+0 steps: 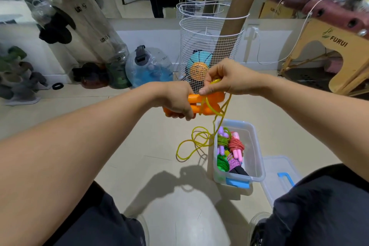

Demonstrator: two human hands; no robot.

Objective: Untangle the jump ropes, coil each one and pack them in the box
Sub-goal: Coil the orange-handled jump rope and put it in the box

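My left hand point(176, 101) grips two orange jump-rope handles point(213, 97) held side by side in front of me. My right hand point(221, 79) pinches the yellow rope point(191, 144) just above the handles, where a few turns cross them. The rest of the yellow rope hangs down and lies in loose loops on the floor beside the box. The clear plastic box point(257, 158) with a blue latch stands on the floor to the right. Inside it lie several coiled ropes point(229, 150): green, red, pink and purple ones with pink and lilac handles.
The box's clear lid point(279, 175) with a blue handle lies right of the box. A white wire basket point(209, 46) with balls and cardboard tubes stands straight ahead. A wooden stool point(329, 50) is at right, weight bags and a water jug point(147, 66) at left. My knees frame the bottom.
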